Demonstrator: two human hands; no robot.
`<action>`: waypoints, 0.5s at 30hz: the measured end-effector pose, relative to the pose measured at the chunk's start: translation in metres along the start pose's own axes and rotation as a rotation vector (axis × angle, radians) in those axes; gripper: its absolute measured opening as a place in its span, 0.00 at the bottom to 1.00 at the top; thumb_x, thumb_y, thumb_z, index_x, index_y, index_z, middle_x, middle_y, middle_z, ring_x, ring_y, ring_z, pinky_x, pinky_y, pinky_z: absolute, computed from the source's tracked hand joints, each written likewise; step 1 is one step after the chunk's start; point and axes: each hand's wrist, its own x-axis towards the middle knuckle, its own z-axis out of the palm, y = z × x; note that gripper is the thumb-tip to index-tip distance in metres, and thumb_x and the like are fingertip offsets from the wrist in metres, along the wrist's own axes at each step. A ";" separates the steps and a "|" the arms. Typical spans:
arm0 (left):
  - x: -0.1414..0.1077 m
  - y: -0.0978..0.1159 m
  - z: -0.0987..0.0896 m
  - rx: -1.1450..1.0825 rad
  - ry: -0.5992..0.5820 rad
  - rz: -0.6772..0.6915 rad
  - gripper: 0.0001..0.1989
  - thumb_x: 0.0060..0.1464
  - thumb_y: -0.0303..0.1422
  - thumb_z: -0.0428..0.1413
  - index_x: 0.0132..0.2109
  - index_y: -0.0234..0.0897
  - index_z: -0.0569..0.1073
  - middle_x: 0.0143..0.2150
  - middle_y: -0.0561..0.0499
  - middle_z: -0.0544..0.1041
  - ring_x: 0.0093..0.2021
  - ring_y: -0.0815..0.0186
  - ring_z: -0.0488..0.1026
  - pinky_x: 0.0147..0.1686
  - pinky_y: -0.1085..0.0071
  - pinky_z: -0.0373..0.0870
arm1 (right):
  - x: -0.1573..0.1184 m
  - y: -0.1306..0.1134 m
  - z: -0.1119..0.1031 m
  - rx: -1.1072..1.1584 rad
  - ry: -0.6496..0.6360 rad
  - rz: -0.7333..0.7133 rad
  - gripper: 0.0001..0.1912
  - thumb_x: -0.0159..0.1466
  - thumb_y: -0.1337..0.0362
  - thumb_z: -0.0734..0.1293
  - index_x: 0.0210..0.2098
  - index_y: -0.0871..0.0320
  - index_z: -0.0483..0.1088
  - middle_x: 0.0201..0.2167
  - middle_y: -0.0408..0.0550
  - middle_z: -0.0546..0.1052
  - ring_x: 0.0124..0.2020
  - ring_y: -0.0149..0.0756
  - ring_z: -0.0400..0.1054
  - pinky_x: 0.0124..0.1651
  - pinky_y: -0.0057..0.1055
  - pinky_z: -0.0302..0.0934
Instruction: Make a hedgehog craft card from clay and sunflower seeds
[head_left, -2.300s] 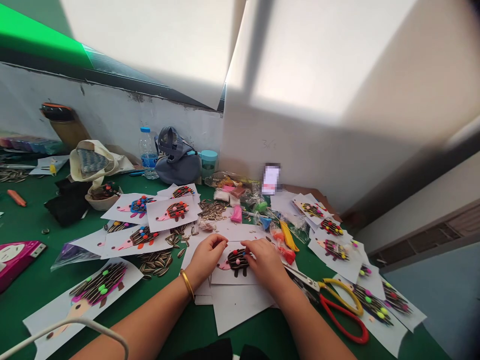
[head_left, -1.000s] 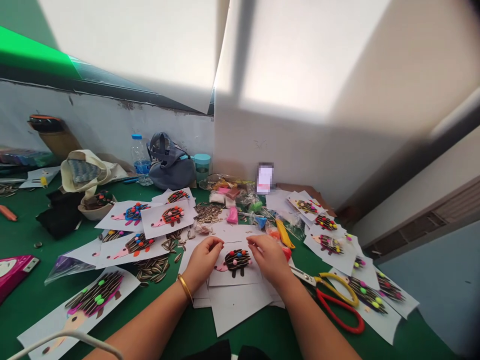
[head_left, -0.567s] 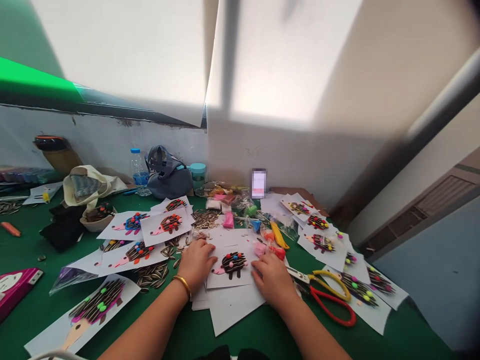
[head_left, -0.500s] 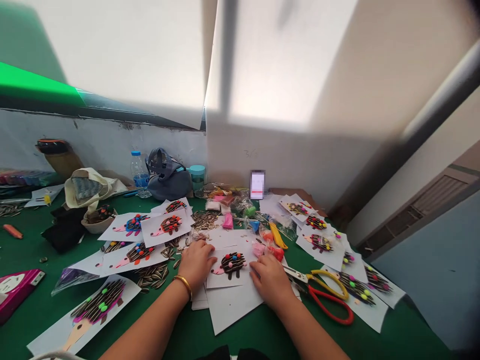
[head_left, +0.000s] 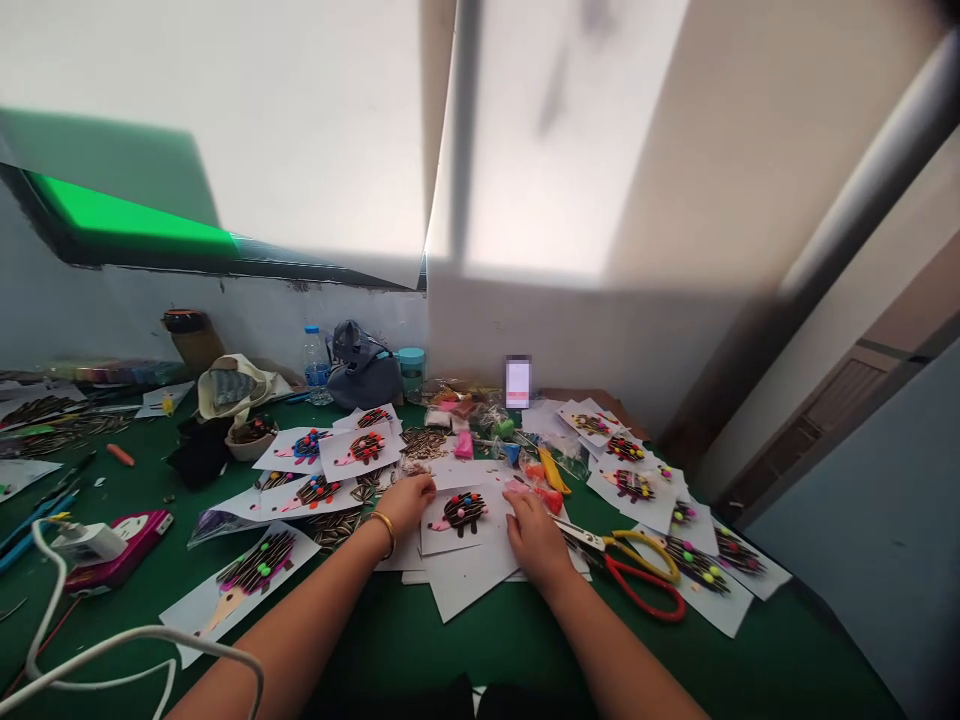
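Observation:
A white card with a hedgehog picture (head_left: 461,516) lies in front of me, its spines dark sticks dotted with red, blue and pink balls. My left hand (head_left: 409,503), with a gold bangle at the wrist, pinches the card's upper left corner. To the right of the card, my right hand (head_left: 531,530) rests on the papers with its fingers loosely spread. Loose white sheets (head_left: 466,585) lie under the card. Scissors with red and yellow handles (head_left: 637,570) lie just right of my right hand.
Finished-looking hedgehog cards lie at left (head_left: 247,590) and right (head_left: 637,490). Sunflower seeds (head_left: 424,443), colored clay packets (head_left: 463,444) and a phone (head_left: 517,383) are behind. A pink power strip (head_left: 124,565) with a white cable, a bottle (head_left: 316,370) and bags stand leftward.
The view has shifted left and up, showing more of the table's left side. My left hand now grips the hedgehog card's corner, and the card has turned slightly. My right hand sits a little off the card.

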 end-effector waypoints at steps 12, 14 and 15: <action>0.003 -0.013 -0.013 -0.416 -0.041 -0.115 0.11 0.47 0.39 0.59 0.31 0.35 0.75 0.23 0.56 0.70 0.21 0.70 0.66 0.25 0.74 0.63 | 0.010 0.005 0.011 0.639 -0.049 0.304 0.28 0.62 0.48 0.63 0.54 0.60 0.69 0.43 0.54 0.76 0.39 0.43 0.73 0.44 0.39 0.68; -0.001 -0.007 -0.013 -0.487 -0.043 -0.113 0.13 0.45 0.42 0.60 0.30 0.35 0.75 0.23 0.56 0.69 0.22 0.71 0.65 0.24 0.74 0.61 | 0.012 0.001 0.013 0.750 -0.115 0.360 0.28 0.58 0.46 0.65 0.50 0.59 0.71 0.36 0.50 0.76 0.33 0.40 0.72 0.37 0.36 0.69; -0.003 -0.004 -0.013 -0.522 -0.043 -0.110 0.15 0.45 0.44 0.60 0.30 0.35 0.74 0.23 0.56 0.69 0.22 0.72 0.64 0.24 0.75 0.61 | 0.012 -0.001 0.014 0.784 -0.147 0.371 0.27 0.57 0.45 0.66 0.46 0.59 0.72 0.32 0.47 0.76 0.29 0.38 0.71 0.33 0.34 0.68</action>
